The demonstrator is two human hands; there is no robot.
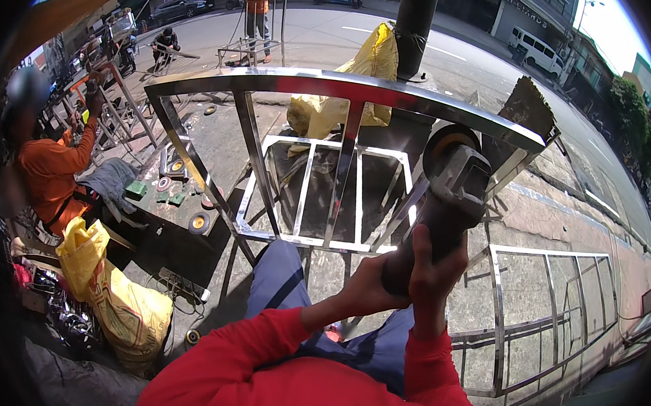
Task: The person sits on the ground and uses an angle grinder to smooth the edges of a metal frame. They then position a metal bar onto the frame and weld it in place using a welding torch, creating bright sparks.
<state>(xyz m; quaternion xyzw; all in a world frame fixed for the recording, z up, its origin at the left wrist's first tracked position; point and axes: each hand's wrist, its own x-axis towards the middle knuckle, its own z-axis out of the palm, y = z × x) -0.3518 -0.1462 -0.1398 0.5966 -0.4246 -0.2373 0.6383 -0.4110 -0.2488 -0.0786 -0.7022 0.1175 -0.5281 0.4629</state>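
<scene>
Both my hands are wrapped round the body of a dark angle grinder point(454, 201). My left hand point(369, 287) closes on its rear end, and my right hand point(437, 270) grips it just beside, thumb along the body. The grinder's round disc point(444, 149) is at the right part of a shiny metal frame point(287, 81); whether it touches the metal, I cannot tell. This frame stands tilted before my knees, its bright top rail running across and several bars dropping from it.
Behind lies a second metal frame point(310, 142); another point(548, 255) is at the right. A yellow sack point(376, 56) leans by a dark post point(418, 23). Discs point(199, 224) litter the ground at left, near another yellow sack point(126, 315) and a seated person in orange point(52, 177).
</scene>
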